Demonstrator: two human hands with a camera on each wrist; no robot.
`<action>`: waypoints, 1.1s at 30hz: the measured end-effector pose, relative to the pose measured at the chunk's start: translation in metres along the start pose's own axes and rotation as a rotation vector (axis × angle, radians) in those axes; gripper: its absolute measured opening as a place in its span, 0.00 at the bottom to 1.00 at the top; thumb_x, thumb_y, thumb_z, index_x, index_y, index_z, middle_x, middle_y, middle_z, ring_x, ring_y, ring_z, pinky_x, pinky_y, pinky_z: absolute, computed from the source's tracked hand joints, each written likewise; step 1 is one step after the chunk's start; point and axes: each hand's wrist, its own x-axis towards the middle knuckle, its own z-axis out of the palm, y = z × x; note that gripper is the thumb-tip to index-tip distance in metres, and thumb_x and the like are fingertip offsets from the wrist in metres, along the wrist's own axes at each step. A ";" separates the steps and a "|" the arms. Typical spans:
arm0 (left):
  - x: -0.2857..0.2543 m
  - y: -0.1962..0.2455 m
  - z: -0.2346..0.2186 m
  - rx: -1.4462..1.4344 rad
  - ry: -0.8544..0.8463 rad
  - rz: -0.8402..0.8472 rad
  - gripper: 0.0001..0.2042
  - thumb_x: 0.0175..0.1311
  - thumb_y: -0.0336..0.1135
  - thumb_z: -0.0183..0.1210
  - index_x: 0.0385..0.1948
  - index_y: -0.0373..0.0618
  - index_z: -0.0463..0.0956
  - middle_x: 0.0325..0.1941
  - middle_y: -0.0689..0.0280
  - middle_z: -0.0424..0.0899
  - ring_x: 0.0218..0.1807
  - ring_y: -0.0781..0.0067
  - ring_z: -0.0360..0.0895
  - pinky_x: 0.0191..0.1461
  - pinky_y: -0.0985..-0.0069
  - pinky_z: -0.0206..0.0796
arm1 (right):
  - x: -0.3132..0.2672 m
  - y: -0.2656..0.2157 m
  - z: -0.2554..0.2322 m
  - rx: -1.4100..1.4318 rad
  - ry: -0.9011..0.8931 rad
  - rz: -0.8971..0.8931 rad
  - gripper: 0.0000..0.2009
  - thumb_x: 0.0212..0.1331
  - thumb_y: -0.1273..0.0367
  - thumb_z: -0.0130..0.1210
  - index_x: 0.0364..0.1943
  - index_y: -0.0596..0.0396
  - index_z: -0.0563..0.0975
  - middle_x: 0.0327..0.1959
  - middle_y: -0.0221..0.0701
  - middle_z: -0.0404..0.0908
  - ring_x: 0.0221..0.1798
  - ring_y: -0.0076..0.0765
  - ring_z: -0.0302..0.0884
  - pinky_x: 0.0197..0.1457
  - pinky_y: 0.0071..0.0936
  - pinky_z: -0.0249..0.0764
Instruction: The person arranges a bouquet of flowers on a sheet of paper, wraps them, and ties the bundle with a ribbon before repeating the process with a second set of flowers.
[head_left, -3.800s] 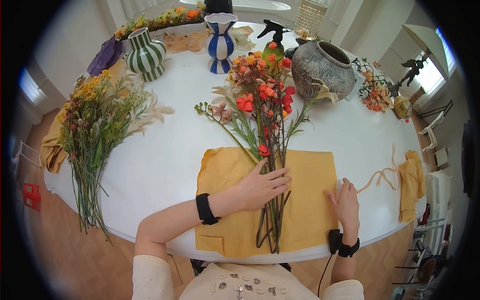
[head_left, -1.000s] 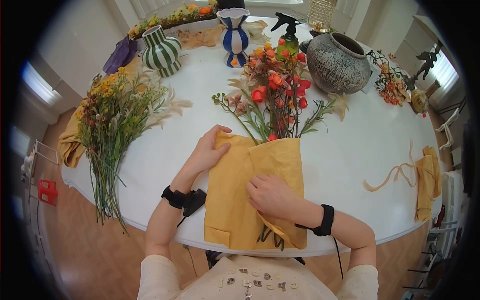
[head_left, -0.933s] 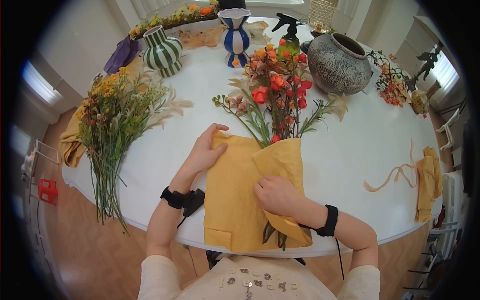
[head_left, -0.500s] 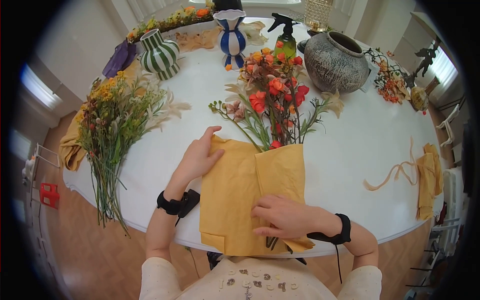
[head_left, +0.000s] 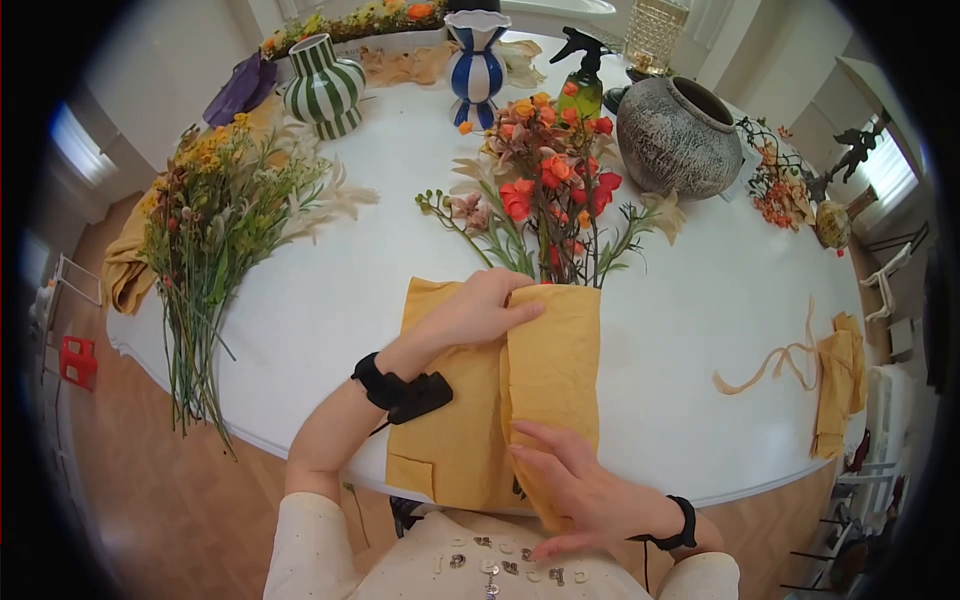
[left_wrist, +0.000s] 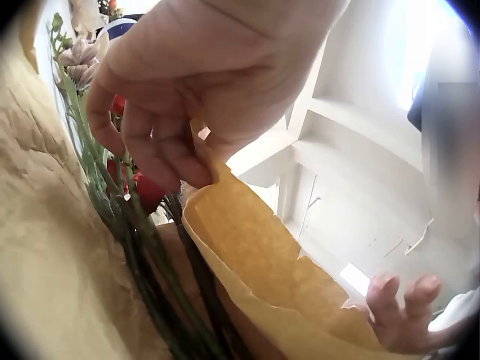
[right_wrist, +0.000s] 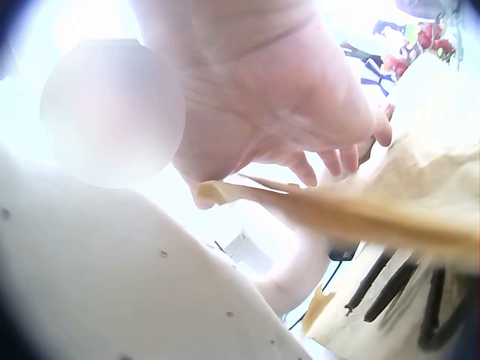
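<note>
A sheet of yellow wrapping paper (head_left: 550, 370) lies at the table's front, its right part folded over flower stems. Red and orange flowers (head_left: 555, 180) stick out beyond its top edge. My left hand (head_left: 490, 308) pinches the flap's top edge between thumb and fingers. From the left wrist view, dark stems (left_wrist: 161, 289) run beneath the raised flap. My right hand (head_left: 590, 495), fingers spread and mostly straight, is at the flap's lower end. Cut stem ends (right_wrist: 390, 289) show under the paper in the right wrist view.
A second flower bunch (head_left: 220, 240) lies left. Behind stand a green-striped vase (head_left: 325, 90), a blue-striped vase (head_left: 475, 75), a spray bottle (head_left: 582, 80) and a grey pot (head_left: 675, 140). Ribbon (head_left: 770, 370) and folded yellow paper (head_left: 838, 385) lie right.
The paper's right side has been folded over the stems. My left hand has moved from the sheet's left edge onto the flap's top; my right hand has released the flap and shifted lower.
</note>
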 end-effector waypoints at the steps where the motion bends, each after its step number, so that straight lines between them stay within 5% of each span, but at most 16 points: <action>1: 0.002 -0.009 -0.001 -0.167 -0.020 -0.050 0.13 0.61 0.40 0.53 0.29 0.35 0.73 0.23 0.70 0.77 0.24 0.81 0.71 0.29 0.80 0.63 | -0.011 -0.003 0.000 -0.069 0.048 0.113 0.37 0.46 0.52 0.59 0.55 0.63 0.59 0.56 0.50 0.55 0.59 0.51 0.54 0.59 0.49 0.52; 2: 0.005 -0.016 -0.002 -0.226 -0.028 -0.063 0.13 0.64 0.39 0.49 0.32 0.36 0.73 0.26 0.74 0.75 0.27 0.90 0.67 0.31 0.85 0.62 | -0.020 -0.005 0.003 -0.142 0.094 0.223 0.38 0.43 0.54 0.62 0.54 0.63 0.60 0.53 0.50 0.58 0.55 0.50 0.60 0.55 0.46 0.59; 3: 0.006 -0.019 0.001 -0.236 -0.021 -0.060 0.13 0.64 0.39 0.49 0.32 0.36 0.73 0.26 0.74 0.75 0.27 0.90 0.67 0.31 0.85 0.62 | -0.026 -0.002 0.010 -0.148 0.085 0.226 0.38 0.43 0.54 0.62 0.54 0.63 0.60 0.53 0.50 0.58 0.55 0.50 0.60 0.55 0.46 0.59; 5: 0.006 -0.016 0.005 -0.483 0.043 -0.161 0.12 0.65 0.38 0.48 0.35 0.37 0.72 0.28 0.72 0.77 0.29 0.88 0.69 0.33 0.85 0.63 | -0.038 0.013 0.027 -0.220 0.275 0.509 0.34 0.39 0.57 0.65 0.49 0.61 0.63 0.46 0.44 0.64 0.43 0.46 0.69 0.40 0.36 0.70; 9: 0.010 -0.007 0.013 -0.594 0.083 -0.093 0.12 0.66 0.38 0.47 0.37 0.37 0.72 0.30 0.72 0.77 0.31 0.88 0.70 0.35 0.85 0.64 | -0.033 0.016 0.041 -0.239 0.038 0.616 0.29 0.40 0.58 0.64 0.44 0.60 0.66 0.42 0.39 0.66 0.35 0.42 0.71 0.28 0.30 0.71; 12: 0.009 -0.005 0.013 -0.643 0.145 -0.110 0.11 0.66 0.38 0.47 0.36 0.37 0.72 0.29 0.72 0.76 0.31 0.88 0.71 0.35 0.84 0.64 | -0.024 0.008 0.046 -0.344 0.172 0.474 0.25 0.39 0.60 0.63 0.40 0.58 0.67 0.35 0.34 0.67 0.34 0.38 0.71 0.29 0.28 0.72; 14: 0.006 -0.008 0.011 -0.612 0.137 -0.129 0.11 0.66 0.37 0.47 0.35 0.38 0.72 0.29 0.72 0.76 0.30 0.87 0.70 0.35 0.84 0.64 | -0.025 0.018 0.060 -0.623 0.149 0.391 0.23 0.36 0.61 0.63 0.37 0.55 0.68 0.27 0.30 0.66 0.30 0.31 0.71 0.26 0.24 0.71; 18: 0.002 -0.016 0.017 -0.651 0.171 -0.129 0.11 0.66 0.37 0.47 0.35 0.38 0.71 0.29 0.72 0.76 0.30 0.87 0.70 0.34 0.85 0.64 | -0.031 0.021 0.070 -0.613 0.143 0.362 0.15 0.38 0.65 0.59 0.30 0.53 0.68 0.21 0.25 0.64 0.27 0.27 0.70 0.24 0.21 0.69; 21: 0.000 -0.022 0.013 -0.605 0.198 -0.135 0.11 0.64 0.37 0.48 0.32 0.37 0.72 0.26 0.71 0.75 0.27 0.87 0.69 0.31 0.84 0.63 | -0.036 0.027 0.073 -0.716 0.016 0.183 0.08 0.43 0.69 0.53 0.25 0.52 0.67 0.20 0.25 0.65 0.27 0.27 0.71 0.23 0.22 0.69; 23: -0.001 -0.033 0.004 -0.129 0.144 -0.119 0.13 0.57 0.39 0.53 0.30 0.35 0.73 0.24 0.58 0.77 0.27 0.67 0.74 0.34 0.73 0.65 | -0.035 0.024 0.070 -0.638 -0.063 0.118 0.04 0.46 0.71 0.49 0.23 0.52 0.66 0.18 0.25 0.66 0.26 0.28 0.72 0.22 0.24 0.69; 27: -0.005 -0.033 0.000 -0.030 0.063 -0.163 0.11 0.58 0.37 0.54 0.27 0.35 0.74 0.17 0.68 0.73 0.22 0.82 0.68 0.25 0.79 0.60 | -0.028 0.024 0.053 -0.499 -0.167 0.078 0.05 0.46 0.71 0.50 0.25 0.53 0.66 0.21 0.28 0.68 0.25 0.31 0.72 0.22 0.27 0.68; 29: -0.006 -0.032 0.002 -0.020 0.054 -0.192 0.14 0.53 0.40 0.55 0.31 0.36 0.76 0.24 0.51 0.77 0.29 0.54 0.76 0.34 0.66 0.65 | -0.016 0.013 0.027 -0.286 -0.138 0.040 0.06 0.46 0.72 0.51 0.28 0.55 0.66 0.25 0.30 0.69 0.24 0.35 0.71 0.23 0.29 0.69; 33: -0.005 -0.023 -0.002 0.062 0.029 -0.229 0.14 0.52 0.40 0.55 0.31 0.36 0.76 0.26 0.49 0.78 0.31 0.52 0.76 0.35 0.65 0.66 | 0.016 0.015 -0.009 -0.346 0.085 0.159 0.08 0.46 0.73 0.52 0.31 0.55 0.67 0.30 0.30 0.69 0.28 0.37 0.71 0.28 0.28 0.70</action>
